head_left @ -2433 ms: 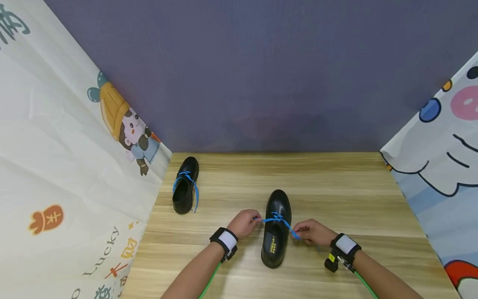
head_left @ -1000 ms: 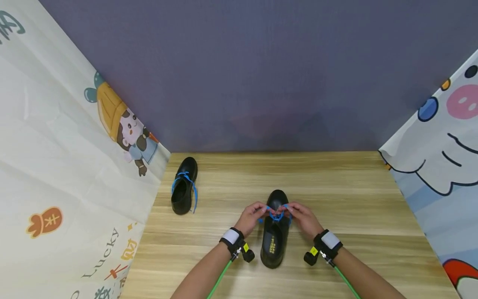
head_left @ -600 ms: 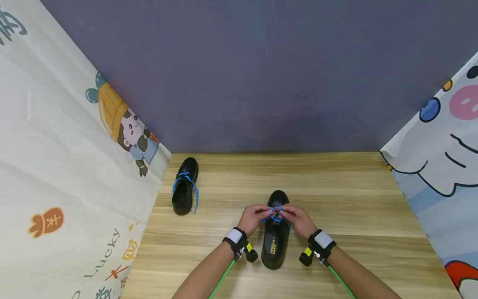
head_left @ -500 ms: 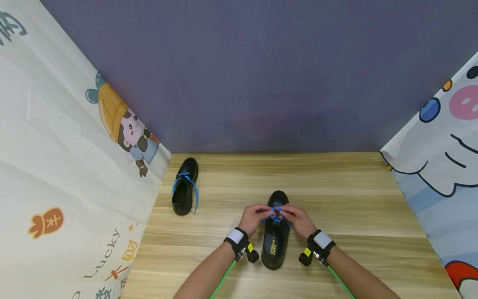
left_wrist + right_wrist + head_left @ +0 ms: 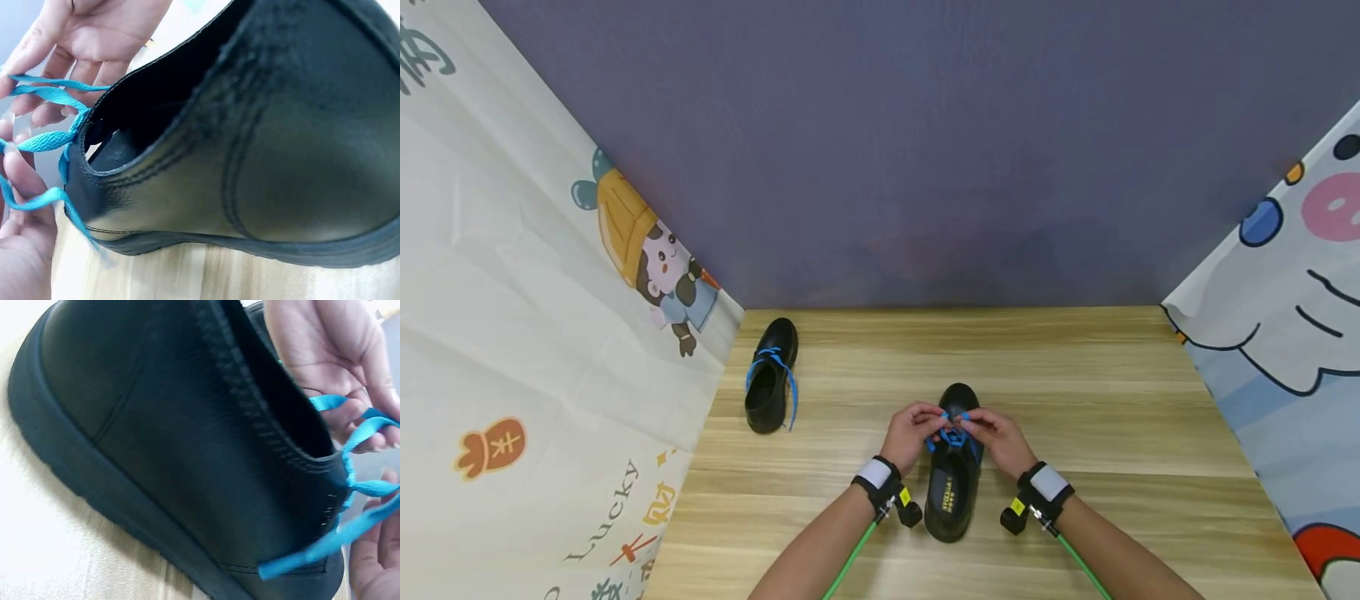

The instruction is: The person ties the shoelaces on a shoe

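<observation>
As left hand (image 5: 910, 437) and right hand (image 5: 1002, 438) each pinch a blue shoelace loop (image 5: 47, 142), black lace-up shoe (image 5: 958, 398) beneath the fingers appears half-tied; second shoe (image 5: 783, 336), left of them, lacks a bow.

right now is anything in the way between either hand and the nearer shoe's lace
Nothing visible is: the left hand and right hand both pinch the lace above the shoe. The other shoe lies off to the left.

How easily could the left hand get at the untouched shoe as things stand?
Probably yes: nothing stands between the left hand and the untouched shoe, but that hand must first release the lace it pinches.
</observation>
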### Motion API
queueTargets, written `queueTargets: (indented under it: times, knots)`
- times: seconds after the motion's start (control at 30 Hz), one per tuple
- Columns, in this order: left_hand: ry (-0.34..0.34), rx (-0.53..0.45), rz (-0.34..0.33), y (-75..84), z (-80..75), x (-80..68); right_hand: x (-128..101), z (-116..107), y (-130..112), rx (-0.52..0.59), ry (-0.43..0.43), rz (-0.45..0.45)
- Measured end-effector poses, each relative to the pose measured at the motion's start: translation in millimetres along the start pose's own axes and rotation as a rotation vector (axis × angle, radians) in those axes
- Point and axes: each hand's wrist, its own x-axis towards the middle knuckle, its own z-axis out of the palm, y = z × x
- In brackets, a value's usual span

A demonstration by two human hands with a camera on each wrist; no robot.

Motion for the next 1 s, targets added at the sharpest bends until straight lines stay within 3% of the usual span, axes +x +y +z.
queueTargets:
  times: [0.13, 0.4, 0.5, 0.63, 0.73, 0.8, 1.0]
  knots:
    - [-0.008, -0.012, 0.001, 2.3, -1.1, 1.3, 1, -4, -3, -0.017, 0.021, 0.000]
    - [-0.028, 0.173, 0.027, 3.9, -5.3, 1.8, 4, -11, -4, -0.126, 0.123, 0.050]
    - [-0.017, 0.295, 0.049, 4.3, -10.1, 1.0, 3, -14, -5, -0.109, 0.102, 0.064]
    - [0.048, 0.542, 0.104, 5.3, -17.3, -0.4, 1, -17, -5, -0.025, 0.069, 0.088]
    - [0.085, 0.659, 0.129, 7.9, -22.5, -2.1, 0, -19, -4, 0.012, 0.040, 0.084]
    - [0.076, 0.650, 0.120, 10.5, -25.7, -3.3, -1, -21, -4, 0.017, 0.020, 0.074]
    - [0.004, 0.479, 0.008, 18.6, -33.0, -4.3, 0, -26, -5, 0.000, 0.002, 0.041]
